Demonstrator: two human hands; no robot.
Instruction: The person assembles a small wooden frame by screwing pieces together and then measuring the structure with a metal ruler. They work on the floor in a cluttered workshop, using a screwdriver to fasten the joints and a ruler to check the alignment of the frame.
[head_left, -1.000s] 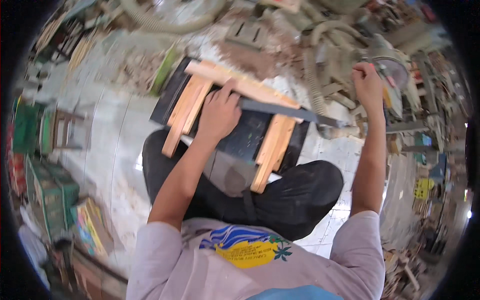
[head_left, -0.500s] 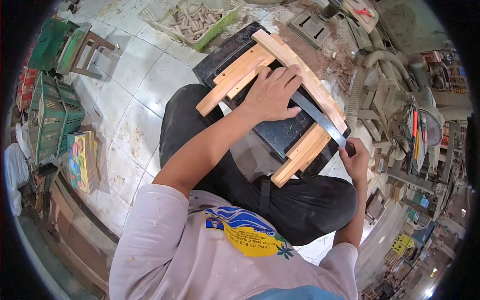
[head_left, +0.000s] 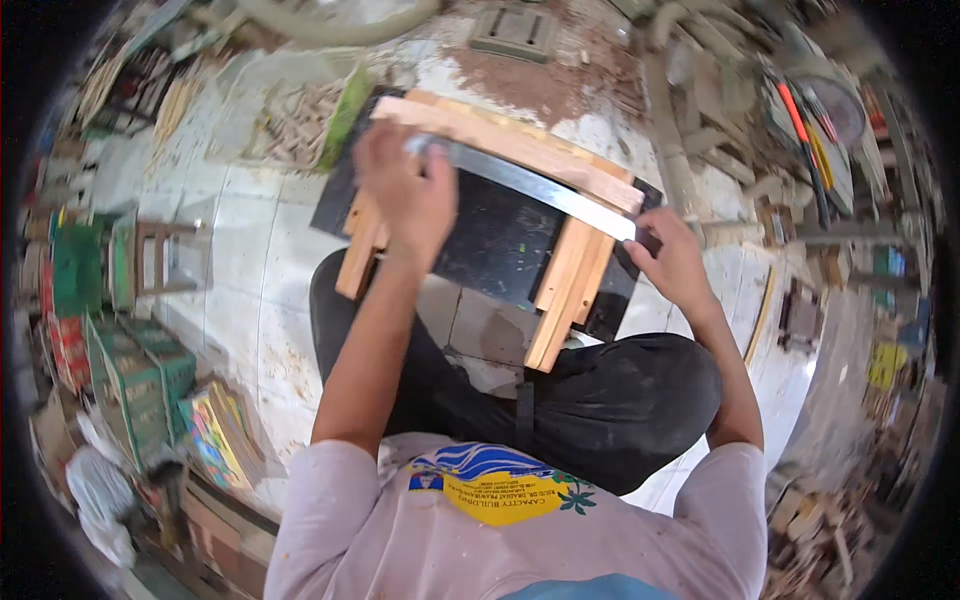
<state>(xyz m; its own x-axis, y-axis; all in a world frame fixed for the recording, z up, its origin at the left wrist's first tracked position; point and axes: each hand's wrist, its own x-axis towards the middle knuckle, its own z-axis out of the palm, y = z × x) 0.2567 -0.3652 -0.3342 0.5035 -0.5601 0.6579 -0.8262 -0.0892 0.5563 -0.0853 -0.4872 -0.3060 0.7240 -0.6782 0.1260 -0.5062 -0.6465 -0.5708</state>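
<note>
A wooden frame lies on a black board [head_left: 490,235]: a long pale rail [head_left: 520,150] runs along its far side, with short doubled wooden pieces [head_left: 570,280] at the right and others [head_left: 360,245] at the left. Along the near side of the rail lies a flat metal strip [head_left: 530,185], like a steel ruler. My right hand [head_left: 670,255] is closed on its right end, thumb beneath and fingers over a dark part. My left hand [head_left: 405,195] is at the strip's left end; motion smears its fingers, and whether they grip the strip cannot be made out.
The board lies by my crossed legs [head_left: 620,410] on a tiled floor. Beyond it are a crate of wooden pegs [head_left: 300,120], sawdust and a grey block [head_left: 513,32]. Green crates [head_left: 140,380] and a stool [head_left: 165,265] stand left; hoses, offcuts and tools [head_left: 800,140] crowd the right.
My left hand has slid left along the rail to the strip's far left end. My right hand keeps its hold. The view has turned, so the frame appears more level.
</note>
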